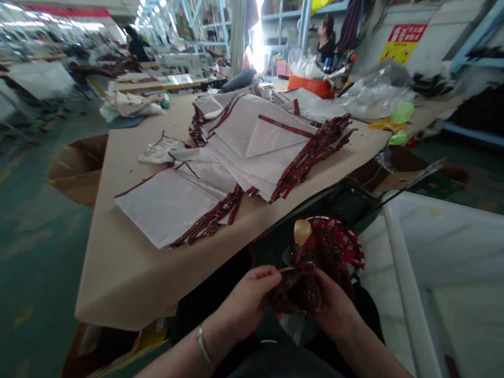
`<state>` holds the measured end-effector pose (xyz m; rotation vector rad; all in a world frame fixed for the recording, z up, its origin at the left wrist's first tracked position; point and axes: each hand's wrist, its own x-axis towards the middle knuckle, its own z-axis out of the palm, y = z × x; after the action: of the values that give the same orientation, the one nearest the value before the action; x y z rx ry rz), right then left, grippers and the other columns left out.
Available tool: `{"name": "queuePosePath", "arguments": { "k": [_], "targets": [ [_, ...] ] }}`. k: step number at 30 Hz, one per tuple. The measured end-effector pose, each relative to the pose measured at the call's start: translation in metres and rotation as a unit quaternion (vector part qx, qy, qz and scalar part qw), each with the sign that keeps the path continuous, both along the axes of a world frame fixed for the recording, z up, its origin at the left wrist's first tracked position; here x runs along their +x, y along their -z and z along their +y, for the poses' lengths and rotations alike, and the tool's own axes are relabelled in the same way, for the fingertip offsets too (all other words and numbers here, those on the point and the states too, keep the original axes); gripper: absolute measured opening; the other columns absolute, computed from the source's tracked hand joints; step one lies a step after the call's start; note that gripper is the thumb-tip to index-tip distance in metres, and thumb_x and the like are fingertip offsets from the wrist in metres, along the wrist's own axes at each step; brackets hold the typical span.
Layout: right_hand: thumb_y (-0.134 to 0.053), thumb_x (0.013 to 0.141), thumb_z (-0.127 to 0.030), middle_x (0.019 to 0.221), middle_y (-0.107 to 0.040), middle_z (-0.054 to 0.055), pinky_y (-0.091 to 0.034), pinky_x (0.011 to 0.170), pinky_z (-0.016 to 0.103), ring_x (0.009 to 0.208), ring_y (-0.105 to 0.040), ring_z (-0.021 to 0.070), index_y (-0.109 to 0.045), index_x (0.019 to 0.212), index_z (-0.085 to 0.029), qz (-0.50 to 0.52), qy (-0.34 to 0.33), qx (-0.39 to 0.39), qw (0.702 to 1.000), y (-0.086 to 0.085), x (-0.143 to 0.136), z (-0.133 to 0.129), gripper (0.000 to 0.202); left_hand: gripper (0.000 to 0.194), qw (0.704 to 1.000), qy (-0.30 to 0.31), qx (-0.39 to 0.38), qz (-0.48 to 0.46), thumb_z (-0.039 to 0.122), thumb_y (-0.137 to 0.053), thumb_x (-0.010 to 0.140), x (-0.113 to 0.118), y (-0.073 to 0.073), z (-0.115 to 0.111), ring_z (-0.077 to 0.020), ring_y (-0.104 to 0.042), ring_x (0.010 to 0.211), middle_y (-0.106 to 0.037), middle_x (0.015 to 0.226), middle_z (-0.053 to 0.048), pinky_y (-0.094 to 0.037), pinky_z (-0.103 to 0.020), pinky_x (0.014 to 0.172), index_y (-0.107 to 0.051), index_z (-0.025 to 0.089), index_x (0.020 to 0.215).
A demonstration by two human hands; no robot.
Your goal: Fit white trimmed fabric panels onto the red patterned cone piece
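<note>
Low in front of my lap, a dark red patterned piece of cloth [298, 292] is stretched between my two hands. My left hand [254, 291] pinches its left edge between thumb and fingers, with a bracelet on that wrist. On the other side, my right hand [333, 302] is closed on the cloth, its fingers partly hidden behind the fabric. More of the same patterned cloth [324, 252] lies just beyond, over a round red stool or basket [353, 245]. A bottle-like thing with a tan top [302, 232] stands beside it.
Stacks of white cloth panels with dark red patterned edges [160, 208] lie on the brown-covered table [120, 283]. To my right stands a large white bin [404, 260]. Cardboard boxes [79, 163] sit at the table's far left. Plastic bags [375, 91] and an orange basin [311, 86] are farther back.
</note>
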<state>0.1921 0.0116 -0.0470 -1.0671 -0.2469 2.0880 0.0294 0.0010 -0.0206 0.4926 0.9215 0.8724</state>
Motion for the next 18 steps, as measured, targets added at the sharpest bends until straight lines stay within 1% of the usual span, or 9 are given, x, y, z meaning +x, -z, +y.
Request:
{"name": "queuePosePath", "arguments": {
  "k": [2, 4, 6, 8, 9, 10, 12, 15, 18],
  "targets": [
    [-0.068, 0.07, -0.044, 0.076, -0.07, 0.004, -0.054, 0.076, 0.034, 0.074, -0.067, 0.0203, -0.068, 0.08, -0.019, 0.054, -0.081, 0.029, 0.995, -0.015, 0.005, -0.007, 0.028, 0.03, 0.999, 0.034, -0.002, -0.029, 0.035, -0.077, 0.067, -0.002, -0.019, 0.013, -0.0082, -0.048, 0.04, -0.05, 0.052, 0.004, -0.041, -0.019, 0.037, -0.054, 0.016, 0.062],
    [-0.073, 0.064, -0.054, 0.072, -0.069, 0.003, -0.054, 0.078, 0.035, 0.074, -0.068, 0.0212, -0.068, 0.076, -0.02, 0.072, -0.107, 0.101, 0.986, -0.04, 0.014, -0.008, 0.036, 0.029, 0.995, 0.078, -0.011, -0.059, 0.03, -0.077, 0.067, -0.002, -0.037, 0.029, -0.0057, -0.044, 0.037, -0.046, 0.048, 0.005, -0.036, -0.016, 0.036, -0.053, 0.015, 0.06],
    [-0.071, 0.062, -0.066, 0.076, -0.071, 0.003, -0.054, 0.08, 0.036, 0.079, -0.069, 0.022, -0.069, 0.077, -0.022, 0.083, -0.069, 0.172, 0.979, -0.069, 0.023, 0.005, 0.046, 0.026, 0.992, 0.091, -0.011, -0.091, 0.027, -0.077, 0.067, 0.001, -0.05, 0.048, -0.0052, -0.044, 0.037, -0.047, 0.05, 0.005, -0.034, -0.015, 0.035, -0.055, 0.014, 0.063],
    [-0.058, 0.076, -0.067, 0.089, -0.073, 0.003, -0.054, 0.084, 0.038, 0.088, -0.069, 0.021, -0.069, 0.09, -0.023, 0.098, -0.021, 0.205, 0.974, -0.088, 0.03, 0.034, 0.048, 0.018, 0.993, 0.063, -0.002, -0.098, 0.026, -0.073, 0.07, 0.006, -0.055, 0.069, -0.0068, -0.048, 0.039, -0.054, 0.055, 0.003, -0.032, -0.015, 0.034, -0.06, 0.014, 0.074],
    [-0.051, 0.085, -0.06, 0.094, -0.073, 0.003, -0.054, 0.085, 0.038, 0.091, -0.069, 0.0195, -0.067, 0.096, -0.022, 0.099, -0.006, 0.203, 0.974, -0.09, 0.033, 0.052, 0.043, 0.016, 0.996, 0.035, -0.001, -0.087, 0.025, -0.071, 0.071, 0.01, -0.053, 0.08, -0.0073, -0.048, 0.04, -0.056, 0.057, 0.002, -0.03, -0.015, 0.033, -0.061, 0.014, 0.078],
    [-0.047, 0.092, -0.05, 0.095, -0.073, 0.003, -0.054, 0.085, 0.037, 0.09, -0.069, 0.018, -0.066, 0.099, -0.021, 0.092, 0.003, 0.193, 0.977, -0.085, 0.034, 0.07, 0.035, 0.014, 0.998, 0.002, -0.004, -0.07, 0.023, -0.068, 0.073, 0.014, -0.049, 0.09, -0.0074, -0.048, 0.04, -0.056, 0.058, 0.002, -0.027, -0.015, 0.032, -0.061, 0.013, 0.08],
    [-0.047, 0.094, -0.034, 0.086, -0.073, 0.003, -0.055, 0.082, 0.034, 0.082, -0.069, 0.0164, -0.065, 0.093, -0.018, 0.042, 0.01, 0.166, 0.985, -0.059, 0.032, 0.101, 0.024, 0.01, 0.998, -0.043, -0.026, -0.03, 0.022, -0.064, 0.074, 0.023, -0.03, 0.105, -0.0068, -0.045, 0.038, -0.054, 0.054, 0.003, -0.021, -0.015, 0.031, -0.06, 0.013, 0.076],
    [-0.052, 0.092, -0.029, 0.073, -0.069, 0.003, -0.055, 0.072, 0.03, 0.07, -0.066, 0.0156, -0.064, 0.079, -0.016, -0.058, 0.012, 0.144, 0.988, 0.004, 0.023, 0.123, 0.021, 0.014, 0.996, -0.075, -0.046, 0.011, 0.024, -0.065, 0.073, 0.038, 0.015, 0.113, -0.0072, -0.045, 0.039, -0.054, 0.054, 0.003, -0.021, -0.016, 0.033, -0.056, 0.014, 0.07],
    [-0.053, 0.093, -0.031, 0.075, -0.067, 0.003, -0.054, 0.067, 0.029, 0.067, -0.063, 0.014, -0.064, 0.081, -0.014, -0.098, 0.0, 0.139, 0.985, 0.06, 0.012, 0.12, 0.024, 0.018, 0.991, -0.107, -0.062, 0.054, 0.028, -0.065, 0.074, 0.045, 0.065, 0.114, -0.0078, -0.047, 0.041, -0.053, 0.054, 0.004, -0.027, -0.017, 0.036, -0.054, 0.016, 0.069]
  ]
}}
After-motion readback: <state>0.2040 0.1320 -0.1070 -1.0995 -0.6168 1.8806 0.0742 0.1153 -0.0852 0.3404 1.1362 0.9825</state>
